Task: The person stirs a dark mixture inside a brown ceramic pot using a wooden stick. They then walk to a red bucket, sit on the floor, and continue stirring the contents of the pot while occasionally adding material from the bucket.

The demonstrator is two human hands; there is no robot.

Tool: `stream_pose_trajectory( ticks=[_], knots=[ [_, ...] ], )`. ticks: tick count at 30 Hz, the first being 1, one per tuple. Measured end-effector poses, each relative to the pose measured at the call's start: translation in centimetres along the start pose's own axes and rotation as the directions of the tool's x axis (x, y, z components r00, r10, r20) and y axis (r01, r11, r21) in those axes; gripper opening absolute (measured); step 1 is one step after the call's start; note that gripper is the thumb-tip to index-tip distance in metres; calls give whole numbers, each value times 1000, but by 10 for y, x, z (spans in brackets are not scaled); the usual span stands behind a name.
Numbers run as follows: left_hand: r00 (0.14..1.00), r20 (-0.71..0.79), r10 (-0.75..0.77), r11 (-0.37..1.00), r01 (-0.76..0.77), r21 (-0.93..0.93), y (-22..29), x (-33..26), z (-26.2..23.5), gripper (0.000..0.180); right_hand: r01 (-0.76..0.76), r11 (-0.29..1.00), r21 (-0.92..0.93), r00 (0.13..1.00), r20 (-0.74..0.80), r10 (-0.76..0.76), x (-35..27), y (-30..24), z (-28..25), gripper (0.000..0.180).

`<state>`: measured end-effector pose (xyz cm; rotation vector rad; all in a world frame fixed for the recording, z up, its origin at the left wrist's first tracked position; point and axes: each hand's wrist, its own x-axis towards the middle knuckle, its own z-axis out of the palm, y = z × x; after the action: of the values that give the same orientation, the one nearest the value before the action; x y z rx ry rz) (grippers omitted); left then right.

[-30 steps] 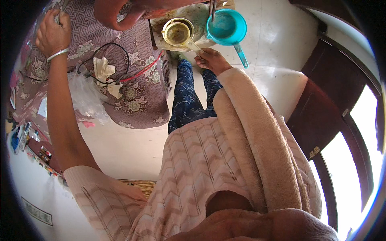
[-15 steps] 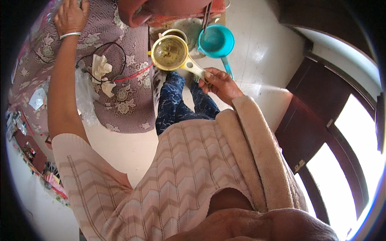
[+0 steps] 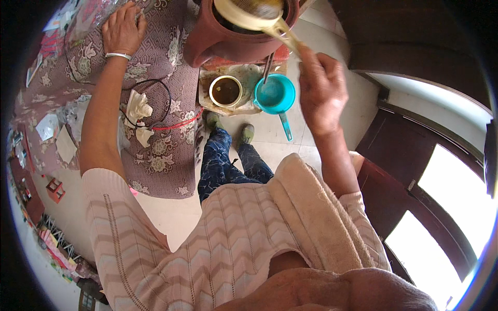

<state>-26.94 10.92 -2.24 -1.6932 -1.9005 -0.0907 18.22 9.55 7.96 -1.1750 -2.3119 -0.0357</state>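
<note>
My right hand [image 3: 322, 85] is closed round the handle of a cream-coloured strainer [image 3: 246, 19]. Its round mesh is tilted over the dark mouth of a large reddish-brown pot [image 3: 207, 39], and something yellowish shows in the mesh. On the patterned purple cloth [image 3: 179, 132], my left hand [image 3: 124, 31] lies spread and flat, with a white bangle [image 3: 118, 55] at the wrist. Below the pot stand a small cream bowl [image 3: 211, 92] of brown liquid and a turquoise dipper [image 3: 282, 111]. Two thin dark sticks [image 3: 268, 67] lean into the dipper.
Crumpled tissues [image 3: 137, 108], a black cable [image 3: 169, 96] and a red cord [image 3: 179, 125] lie on the cloth, beside clear plastic bags [image 3: 78, 111]. A folded beige towel [image 3: 316, 207] hangs over my right side. Dark wooden doors [image 3: 381, 179] stand at the right.
My right hand has lifted the strainer forward, from above the small bowl to over the pot. More of the pot and the bowl now show. My left hand still rests on the cloth.
</note>
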Motion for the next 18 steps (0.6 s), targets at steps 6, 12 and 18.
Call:
stream_pose_trajectory(
  ticks=[6, 12, 18],
  knots=[
    [1000, -8, -10, 999, 10, -49, 1, -1, -4, 30, -94, 995, -16, 996, -10, 93, -2, 4, 11, 38],
    [998, -53, 20, 999, -18, 37, -5, 0, 8, 34, -21, 999, -37, 1000, -12, 21, -3, 7, 19, 41],
    [997, -75, 2, 995, -9, -96, 16, 5, -1, 44, 25, 994, -103, 999, 30, -22, -11, 13, 29, 33]
  ],
)
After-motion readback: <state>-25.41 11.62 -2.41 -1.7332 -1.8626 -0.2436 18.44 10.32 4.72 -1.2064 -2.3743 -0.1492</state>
